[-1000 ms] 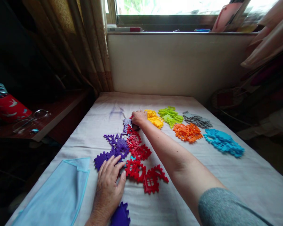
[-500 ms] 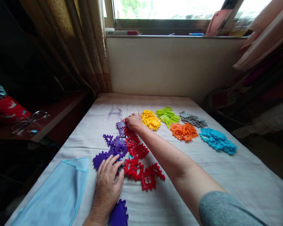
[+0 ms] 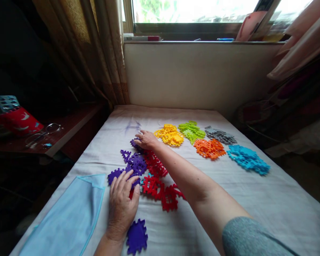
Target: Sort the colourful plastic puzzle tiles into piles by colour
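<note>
Flat, notched plastic building tiles lie in colour groups on a white cloth-covered surface (image 3: pixel 229 202). My left hand (image 3: pixel 122 204) rests with its fingers stretched out over purple tiles (image 3: pixel 114 176); a bit of red shows by its thumb. Farther off, my right hand (image 3: pixel 147 139) lies across a dark purple tile (image 3: pixel 136 143) at the top of the purple group, its visible fingers spread and its underside hidden. Red tiles (image 3: pixel 152 187) run between the hands, partly covered by my right forearm. One square purple tile (image 3: pixel 137 236) sits alone near my left wrist.
Yellow (image 3: pixel 170 135), lime green (image 3: pixel 192 131), grey (image 3: pixel 220 136), orange (image 3: pixel 209 148) and light blue tiles (image 3: pixel 248 159) form separate piles at the right. A folded blue cloth (image 3: pixel 66 217) lies at the left. Eyeglasses (image 3: pixel 42 135) and a red container (image 3: pixel 21 122) stand on a side table.
My right hand has shifted slightly left from the red tiles onto the purple ones, its fingers more spread. Upper red tiles are bunched closer together. The view has turned a little left.
</note>
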